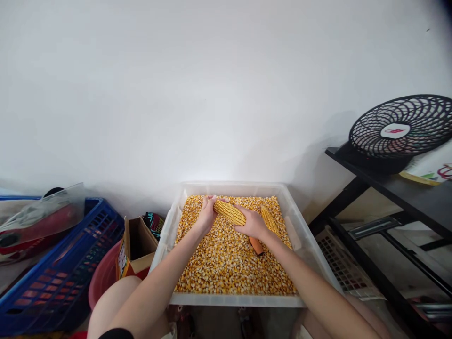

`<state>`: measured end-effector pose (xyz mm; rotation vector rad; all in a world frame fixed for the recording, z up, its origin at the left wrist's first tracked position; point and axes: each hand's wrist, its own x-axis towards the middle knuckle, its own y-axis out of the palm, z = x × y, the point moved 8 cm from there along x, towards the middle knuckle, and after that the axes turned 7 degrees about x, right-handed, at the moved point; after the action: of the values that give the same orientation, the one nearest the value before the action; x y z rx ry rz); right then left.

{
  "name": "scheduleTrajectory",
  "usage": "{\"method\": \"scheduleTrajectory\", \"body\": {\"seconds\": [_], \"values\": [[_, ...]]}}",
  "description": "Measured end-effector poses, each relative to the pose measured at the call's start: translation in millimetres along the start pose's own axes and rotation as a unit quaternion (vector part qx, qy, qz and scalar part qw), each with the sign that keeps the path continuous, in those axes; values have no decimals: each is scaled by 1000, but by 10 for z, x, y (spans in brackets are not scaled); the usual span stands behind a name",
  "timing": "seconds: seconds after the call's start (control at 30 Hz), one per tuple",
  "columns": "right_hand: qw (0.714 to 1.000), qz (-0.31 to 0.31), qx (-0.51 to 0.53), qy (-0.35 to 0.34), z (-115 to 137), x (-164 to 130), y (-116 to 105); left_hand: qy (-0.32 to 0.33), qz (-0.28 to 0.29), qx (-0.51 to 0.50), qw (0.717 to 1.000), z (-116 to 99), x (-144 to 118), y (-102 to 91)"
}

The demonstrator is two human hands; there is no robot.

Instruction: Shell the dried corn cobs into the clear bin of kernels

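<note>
An ear of corn [229,211], its yellow kernels in rows, lies across between my two hands above a bed of loose kernels [226,268]. My left hand [208,213] is closed round its upper left end. Round the lower right end my right hand [251,222] is closed, palm partly hiding it. The kernels fill a translucent plastic bin [233,300]. A second corn cob [269,220] rests on them just right of my right hand, partly behind the forearm. Below that hand lies an orange-brown piece [256,246], like a handle, partly covered by my wrist.
Left of the bin stand an open cardboard box [139,240], a pink basin [102,273] and a blue plastic basket [67,268] with bagged items. To the right, a black fan [399,127] sits on a dark rack [374,183], with a pale basket [342,263] below. A white wall [226,94] rises behind.
</note>
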<state>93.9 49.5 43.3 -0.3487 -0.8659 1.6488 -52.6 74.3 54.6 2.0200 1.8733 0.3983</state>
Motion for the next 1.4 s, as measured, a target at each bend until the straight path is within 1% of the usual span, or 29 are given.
{"method": "scheduleTrajectory", "body": {"seconds": [0.07, 0.13, 0.2, 0.23, 0.27, 0.33, 0.43, 0.53, 0.63, 0.77, 0.9, 1.1, 1.3, 1.4], "values": [[999, 3, 31, 7, -19, 4, 10, 0, 12, -7, 1000, -28, -2, 34], [998, 3, 58, 13, -10, 9, 15, 2, 44, -19, 999, -80, -2, 88], [998, -17, 58, 5, 39, 10, -14, -4, 76, -36, 996, -128, -2, 126], [999, -29, 45, -4, 76, 7, -34, -11, 82, -45, 996, -139, 2, 126], [999, -40, 24, -14, 114, 2, -50, -19, 80, -50, 995, -137, 8, 111], [998, -50, -29, -24, 169, -8, -60, -34, 52, -44, 997, -106, 30, 44], [994, -36, -105, -10, 174, -12, -28, -26, 9, -19, 999, -64, 61, -46], [986, -26, -166, 9, 160, -3, -5, 0, 3, -25, 1000, -82, 75, -55], [980, -27, -199, 1, 208, 6, -2, 8, -7, -34, 999, -110, 73, -61], [977, -21, -213, -7, 251, 1, 2, 19, -32, -43, 998, -120, 59, -88], [978, -17, -206, -4, 227, -11, 6, 25, -34, -58, 997, -99, 40, -81], [982, -11, -187, 8, 177, -18, 31, 21, -35, -45, 998, -83, 25, -72], [984, 13, -174, 22, 112, -16, 114, -3, -40, -33, 999, 39, 39, -111], [984, 19, -177, 24, 109, -19, 154, -7, -59, -36, 998, 111, 55, -163]]}}
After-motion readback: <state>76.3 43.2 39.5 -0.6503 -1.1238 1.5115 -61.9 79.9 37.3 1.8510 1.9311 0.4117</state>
